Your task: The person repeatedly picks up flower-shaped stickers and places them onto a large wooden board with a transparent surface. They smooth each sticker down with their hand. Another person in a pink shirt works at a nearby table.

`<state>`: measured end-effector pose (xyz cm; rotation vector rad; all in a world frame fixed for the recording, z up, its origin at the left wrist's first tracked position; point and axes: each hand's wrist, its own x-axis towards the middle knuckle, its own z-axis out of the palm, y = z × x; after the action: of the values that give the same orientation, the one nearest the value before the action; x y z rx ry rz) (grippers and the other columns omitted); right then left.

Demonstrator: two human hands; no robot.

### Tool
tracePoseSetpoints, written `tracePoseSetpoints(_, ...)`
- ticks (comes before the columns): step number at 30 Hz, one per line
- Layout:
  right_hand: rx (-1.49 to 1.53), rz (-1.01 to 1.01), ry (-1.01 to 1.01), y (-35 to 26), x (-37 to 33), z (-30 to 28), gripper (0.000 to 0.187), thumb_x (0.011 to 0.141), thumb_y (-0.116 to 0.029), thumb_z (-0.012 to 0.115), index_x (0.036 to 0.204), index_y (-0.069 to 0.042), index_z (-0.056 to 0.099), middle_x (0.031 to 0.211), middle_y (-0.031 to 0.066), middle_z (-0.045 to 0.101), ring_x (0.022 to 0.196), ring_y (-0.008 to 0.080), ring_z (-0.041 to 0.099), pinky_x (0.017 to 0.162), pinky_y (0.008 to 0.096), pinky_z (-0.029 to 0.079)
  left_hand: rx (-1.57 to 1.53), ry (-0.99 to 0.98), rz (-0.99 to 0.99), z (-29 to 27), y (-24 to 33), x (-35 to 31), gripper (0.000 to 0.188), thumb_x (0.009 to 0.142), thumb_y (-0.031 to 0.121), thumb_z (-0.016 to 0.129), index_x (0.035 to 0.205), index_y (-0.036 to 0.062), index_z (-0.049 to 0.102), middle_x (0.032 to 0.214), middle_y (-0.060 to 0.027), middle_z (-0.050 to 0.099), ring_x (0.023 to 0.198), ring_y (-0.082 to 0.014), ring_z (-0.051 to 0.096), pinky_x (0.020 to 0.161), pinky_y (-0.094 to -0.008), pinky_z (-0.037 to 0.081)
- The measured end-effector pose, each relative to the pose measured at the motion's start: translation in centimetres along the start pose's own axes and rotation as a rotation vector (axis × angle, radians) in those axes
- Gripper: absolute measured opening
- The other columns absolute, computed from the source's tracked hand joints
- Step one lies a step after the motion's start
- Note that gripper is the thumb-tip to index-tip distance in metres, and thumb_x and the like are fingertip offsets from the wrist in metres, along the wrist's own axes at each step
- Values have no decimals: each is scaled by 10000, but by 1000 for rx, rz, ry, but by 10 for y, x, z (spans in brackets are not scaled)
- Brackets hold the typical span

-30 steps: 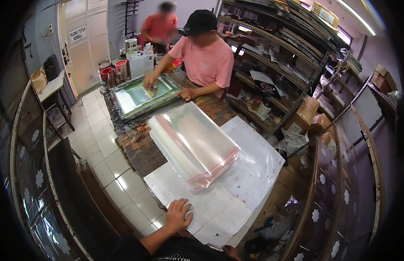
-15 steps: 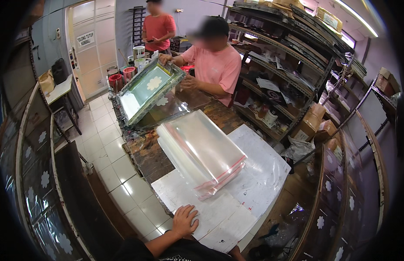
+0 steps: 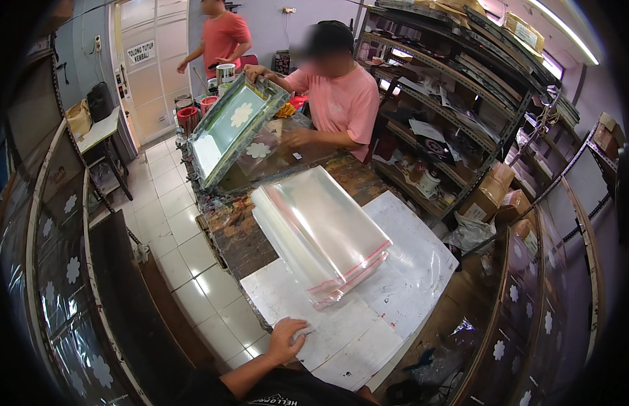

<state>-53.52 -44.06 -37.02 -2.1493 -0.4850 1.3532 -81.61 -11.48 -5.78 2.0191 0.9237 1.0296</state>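
Observation:
My left hand (image 3: 287,340) rests on the near edge of white sheets (image 3: 413,254), its fingers loosely spread and holding nothing. A small patch of skin at the bottom edge seems to be my right hand (image 3: 367,394); its fingers are hidden. Beyond my left hand lies a thick stack of clear plastic bags (image 3: 328,223) with red-edged openings. Across the table, a co-worker in a pink shirt holds up one side of a screen-printing frame (image 3: 226,169) with a flower stencil. Their other hand (image 3: 297,137) is at a clear bag with a white flower print (image 3: 258,150) under the frame.
Racks with flower-printed plastic stand at left (image 3: 72,271) and right (image 3: 548,318). Metal shelving (image 3: 443,108) loaded with frames and papers runs along the back right, near cardboard boxes (image 3: 487,193). Paint cans (image 3: 187,118) stand behind the frame. Another person (image 3: 224,37) stands by the door.
The co-worker's lower hand has left the frame's side and moved down to the printed bag. The person at the back has shifted left. My left hand stays on the sheets.

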Motion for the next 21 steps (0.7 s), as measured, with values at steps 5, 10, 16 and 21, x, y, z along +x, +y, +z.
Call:
tracePoseSetpoints(5,-161,46,-26,40,19,-5,273,953,-200,613,1191,-69,588,869,69,650,659,175,621,516,317,494,-154,234,-114,-34,5,45,281,839,48,663,1114,-1,641,1066,-163,648,1016,-314,628,888,-371,505)
tracePoseSetpoints(10,-271,-79,89,-6,-10,-18,268,982,-250,569,1202,-100,594,905,69,660,675,185,645,510,321,496,225,420,159,-74,18,155,518,791,49,706,1279,-3,541,1240,-212,547,1165,-391,518,1023,-456,408)
tracePoseSetpoints(16,158,136,76,-57,-50,-27,352,929,-204,632,1173,47,606,1002,160,702,793,239,725,605,339,571,817,452,327,-90,39,273,856,748,158,791,1480,40,363,1442,-242,391,1366,-418,359,1140,-592,261)
tracePoseSetpoints(21,221,146,169,-66,-68,-14,355,900,-215,659,1146,40,635,943,152,720,742,218,725,563,326,561,1052,59,330,-78,4,305,618,778,184,762,1340,79,525,1221,-151,586,1215,-314,527,1112,-569,309)
